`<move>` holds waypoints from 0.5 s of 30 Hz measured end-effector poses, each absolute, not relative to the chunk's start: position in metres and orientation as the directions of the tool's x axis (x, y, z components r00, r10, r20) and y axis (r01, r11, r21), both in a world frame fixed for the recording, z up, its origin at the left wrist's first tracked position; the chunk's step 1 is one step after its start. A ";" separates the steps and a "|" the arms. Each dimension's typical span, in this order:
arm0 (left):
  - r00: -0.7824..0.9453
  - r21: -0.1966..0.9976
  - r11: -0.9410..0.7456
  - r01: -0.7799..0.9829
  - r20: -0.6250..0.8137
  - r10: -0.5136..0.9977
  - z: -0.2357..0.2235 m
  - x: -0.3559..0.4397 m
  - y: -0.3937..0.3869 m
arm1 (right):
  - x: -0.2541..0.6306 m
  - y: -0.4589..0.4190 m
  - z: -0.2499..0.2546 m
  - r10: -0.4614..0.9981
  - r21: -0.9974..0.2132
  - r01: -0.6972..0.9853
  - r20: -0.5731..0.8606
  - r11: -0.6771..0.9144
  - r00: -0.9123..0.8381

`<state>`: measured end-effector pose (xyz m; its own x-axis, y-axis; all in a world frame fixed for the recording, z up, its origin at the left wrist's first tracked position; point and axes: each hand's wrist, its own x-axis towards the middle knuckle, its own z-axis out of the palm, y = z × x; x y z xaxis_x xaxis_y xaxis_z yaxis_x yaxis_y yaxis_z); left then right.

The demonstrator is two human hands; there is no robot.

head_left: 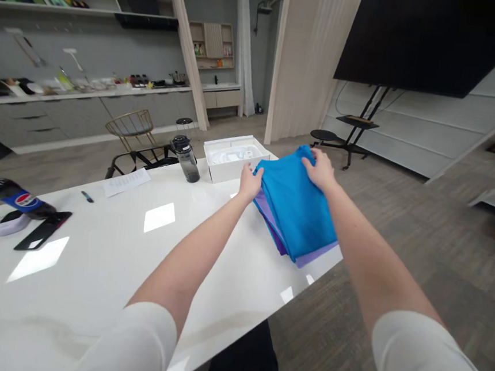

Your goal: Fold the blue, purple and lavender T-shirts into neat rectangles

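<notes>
A folded blue cloth [295, 204] lies at the right end of the white table, on top of purple cloths [317, 254] whose edges stick out below it. My left hand [251, 181] pinches the far left corner of the blue cloth between thumb and fingers. At its far right corner, my right hand [318, 167] grips the fabric, the fingertips partly behind it. Both arms reach forward, one on each side of the stack. Whether the hands also hold the lower layers cannot be seen.
Behind the cloths stands an open white box [232, 158], with a dark bottle [186, 158] beside it. On the table [136, 274] lie a paper sheet [127, 182], a pen [87, 197], a phone [43, 231] and a cola bottle [16, 197]. The table's edge runs close below the stack.
</notes>
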<state>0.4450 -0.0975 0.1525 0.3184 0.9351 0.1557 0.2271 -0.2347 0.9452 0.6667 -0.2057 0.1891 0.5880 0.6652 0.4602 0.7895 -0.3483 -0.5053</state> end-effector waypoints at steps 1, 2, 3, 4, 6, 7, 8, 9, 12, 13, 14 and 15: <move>0.282 0.919 -0.188 0.346 0.089 0.955 0.132 0.444 -0.093 | 0.668 -0.199 0.169 0.684 -0.486 0.740 0.333 -0.465 0.649; 0.276 0.888 -0.139 0.438 0.015 0.961 0.110 0.440 -0.092 | 0.667 -0.197 0.150 0.691 -0.462 0.700 0.225 -0.545 0.687; 0.307 0.867 -0.125 0.482 -0.033 0.951 0.089 0.433 -0.094 | 0.664 -0.198 0.132 0.704 -0.441 0.689 0.160 -0.576 0.692; 0.373 0.861 -0.148 0.487 -0.052 0.926 0.069 0.426 -0.100 | 0.662 -0.202 0.116 0.717 -0.429 0.690 0.128 -0.582 0.685; 0.500 0.875 -0.204 0.439 -0.049 0.865 0.035 0.411 -0.114 | 0.661 -0.215 0.090 0.728 -0.430 0.689 0.101 -0.583 0.679; 0.532 0.885 -0.211 0.415 -0.047 0.846 0.023 0.406 -0.122 | 0.663 -0.222 0.081 0.725 -0.438 0.685 0.101 -0.582 0.681; 0.548 0.897 -0.213 0.388 -0.039 0.835 0.013 0.402 -0.130 | 0.667 -0.228 0.073 0.720 -0.450 0.679 0.106 -0.580 0.685; 0.552 0.908 -0.202 0.367 -0.038 0.833 0.007 0.401 -0.138 | 0.671 -0.233 0.067 0.716 -0.463 0.675 0.116 -0.574 0.688; 0.508 0.945 -0.053 0.323 -0.126 0.852 0.001 0.408 -0.159 | 0.687 -0.245 0.056 0.721 -0.503 0.683 0.158 -0.529 0.675; 0.489 0.954 0.043 0.298 -0.191 0.851 0.002 0.413 -0.165 | 0.692 -0.248 0.054 0.724 -0.518 0.682 0.162 -0.517 0.671; 0.479 0.956 0.153 0.252 -0.260 0.839 0.003 0.419 -0.171 | 0.698 -0.251 0.051 0.721 -0.535 0.671 0.154 -0.514 0.675; 0.480 0.948 0.253 0.194 -0.317 0.818 0.005 0.426 -0.177 | 0.703 -0.253 0.049 0.712 -0.558 0.645 0.131 -0.523 0.690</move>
